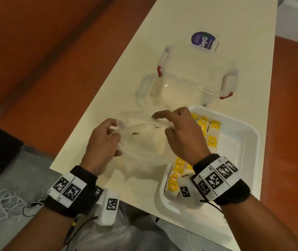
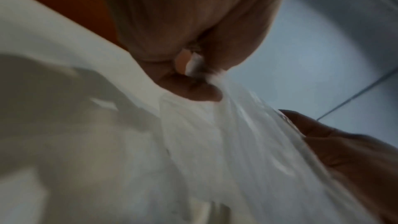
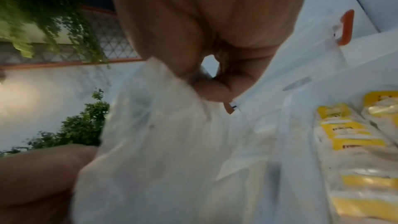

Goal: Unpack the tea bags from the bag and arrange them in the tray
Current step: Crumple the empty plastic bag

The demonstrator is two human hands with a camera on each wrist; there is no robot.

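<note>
A clear plastic bag [image 1: 142, 147] hangs stretched between my two hands above the table's near edge; only dark crumbs show inside it. My left hand [image 1: 114, 132] pinches its left rim, and the left wrist view shows the fingers [image 2: 193, 81] closed on bunched plastic [image 2: 226, 142]. My right hand [image 1: 162, 124] pinches the right rim with its forefinger stretched out; the right wrist view shows that pinch on the bag [image 3: 161, 142]. The white tray [image 1: 238, 151] lies to the right, with yellow tea bags [image 1: 208, 127] in rows along its left side [image 3: 355, 142].
A clear lidded container [image 1: 189, 80] with red clips stands just behind the bag and tray. Farther back lies a purple-labelled item [image 1: 204, 40]. The cream table [image 1: 126, 69] narrows away from me, with orange floor off its left edge.
</note>
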